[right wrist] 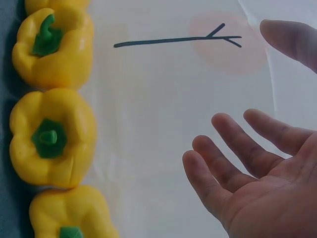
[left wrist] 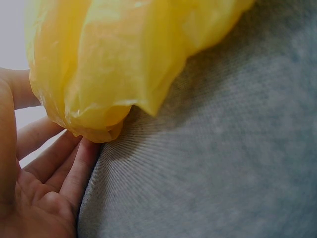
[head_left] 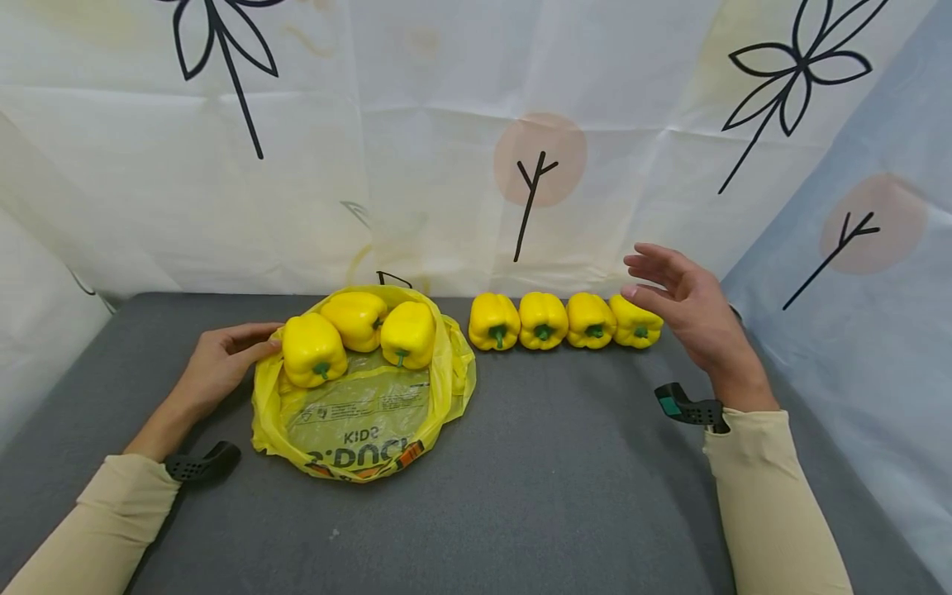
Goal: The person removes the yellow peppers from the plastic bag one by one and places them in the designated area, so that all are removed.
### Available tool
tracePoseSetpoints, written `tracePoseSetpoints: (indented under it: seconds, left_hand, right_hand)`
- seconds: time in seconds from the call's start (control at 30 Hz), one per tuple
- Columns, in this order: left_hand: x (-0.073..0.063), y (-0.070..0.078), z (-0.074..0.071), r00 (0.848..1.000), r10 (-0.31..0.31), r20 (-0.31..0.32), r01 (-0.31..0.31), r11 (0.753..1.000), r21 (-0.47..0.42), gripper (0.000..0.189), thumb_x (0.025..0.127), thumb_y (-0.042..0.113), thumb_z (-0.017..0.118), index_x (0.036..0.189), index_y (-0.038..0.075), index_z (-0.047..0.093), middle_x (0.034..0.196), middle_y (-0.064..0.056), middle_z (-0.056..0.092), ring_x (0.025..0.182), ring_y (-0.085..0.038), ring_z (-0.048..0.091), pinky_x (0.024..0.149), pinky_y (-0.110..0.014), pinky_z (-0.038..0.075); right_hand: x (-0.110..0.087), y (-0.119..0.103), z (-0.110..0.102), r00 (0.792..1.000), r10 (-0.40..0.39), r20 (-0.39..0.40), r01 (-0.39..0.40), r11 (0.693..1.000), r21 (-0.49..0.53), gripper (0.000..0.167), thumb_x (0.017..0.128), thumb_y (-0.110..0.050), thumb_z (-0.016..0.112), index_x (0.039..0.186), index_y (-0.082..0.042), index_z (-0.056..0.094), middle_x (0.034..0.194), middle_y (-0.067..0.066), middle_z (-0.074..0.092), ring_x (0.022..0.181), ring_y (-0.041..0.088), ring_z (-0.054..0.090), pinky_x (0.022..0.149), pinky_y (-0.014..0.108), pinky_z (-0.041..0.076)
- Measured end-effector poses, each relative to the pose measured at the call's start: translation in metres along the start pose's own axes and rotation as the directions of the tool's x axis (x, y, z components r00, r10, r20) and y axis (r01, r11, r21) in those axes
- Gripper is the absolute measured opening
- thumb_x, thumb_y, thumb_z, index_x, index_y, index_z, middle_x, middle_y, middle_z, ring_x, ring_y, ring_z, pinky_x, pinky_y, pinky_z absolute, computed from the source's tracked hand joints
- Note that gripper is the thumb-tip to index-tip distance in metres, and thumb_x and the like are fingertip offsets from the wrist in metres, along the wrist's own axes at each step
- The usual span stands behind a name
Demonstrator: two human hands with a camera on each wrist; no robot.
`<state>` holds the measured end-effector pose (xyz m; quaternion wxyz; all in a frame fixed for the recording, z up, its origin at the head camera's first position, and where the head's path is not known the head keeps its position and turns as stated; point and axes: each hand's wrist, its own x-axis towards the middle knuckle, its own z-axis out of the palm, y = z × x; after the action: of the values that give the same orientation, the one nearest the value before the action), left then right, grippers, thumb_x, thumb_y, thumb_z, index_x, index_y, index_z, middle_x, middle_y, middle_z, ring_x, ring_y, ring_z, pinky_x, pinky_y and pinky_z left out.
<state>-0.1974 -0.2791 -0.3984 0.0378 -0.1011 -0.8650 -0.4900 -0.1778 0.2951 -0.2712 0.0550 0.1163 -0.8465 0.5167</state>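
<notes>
A yellow plastic bag [head_left: 454, 372] lies on the grey table, its mouth spread wide and its printed inner side showing. Three yellow bell peppers [head_left: 407, 335] with green stems sit at its far side. My left hand [head_left: 223, 364] holds the bag's left rim; in the left wrist view, the fingers [left wrist: 54, 153] go partly out of sight behind the yellow plastic [left wrist: 109, 64]. To the right stands a row of several more bell peppers [head_left: 543, 321], stems facing me. Over the row's right end my right hand [head_left: 692, 310] hovers with fingers spread, holding nothing.
A pale cloth wall [head_left: 424, 182] with printed leaves and twigs rises right behind the table [head_left: 535, 487]. Another cloth wall [head_left: 855, 347] stands on the right. Each wrist wears a dark strap [head_left: 687, 405].
</notes>
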Motion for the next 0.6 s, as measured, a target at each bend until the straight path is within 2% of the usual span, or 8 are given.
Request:
tracePoseSetpoints:
  seconds: [0.17, 0.4, 0.6]
  left_hand:
    - [0.0, 0.0, 0.001, 1.0, 0.004, -0.003, -0.004, 1.0, 0.001, 0.051, 0.104, 0.033, 0.061, 0.14, -0.003, 0.058, 0.113, 0.028, 0.059, 0.105, 0.01, 0.054, 0.083, -0.008, 0.046]
    - [0.0, 0.0, 0.0, 1.0, -0.005, 0.001, 0.005, 1.0, 0.004, 0.05, 0.104, 0.031, 0.061, 0.141, -0.003, 0.058, 0.113, 0.028, 0.059, 0.105, 0.011, 0.054, 0.082, -0.008, 0.046]
    - [0.001, -0.002, -0.001, 1.0, -0.013, 0.003, 0.013, 1.0, 0.012, 0.049, 0.105, 0.028, 0.061, 0.142, -0.003, 0.057, 0.112, 0.029, 0.057, 0.105, 0.012, 0.053, 0.082, -0.007, 0.045]
  right_hand:
    - [0.0, -0.008, 0.007, 0.999, -0.041, 0.017, 0.041, 0.999, 0.019, 0.063, 0.101, -0.012, 0.065, 0.158, -0.01, 0.037, 0.15, 0.016, 0.045, 0.131, 0.019, 0.047, 0.099, 0.016, 0.045]
    - [0.003, -0.019, 0.018, 0.997, -0.051, 0.052, 0.049, 0.998, 0.043, 0.062, 0.101, -0.012, 0.064, 0.157, -0.009, 0.037, 0.149, 0.017, 0.045, 0.133, 0.029, 0.046, 0.1, 0.017, 0.045]
    - [0.009, -0.028, 0.029, 0.996, -0.053, 0.069, 0.05, 0.998, 0.049, 0.062, 0.101, -0.013, 0.065, 0.157, -0.009, 0.038, 0.148, 0.014, 0.047, 0.134, 0.029, 0.046, 0.11, 0.033, 0.042]
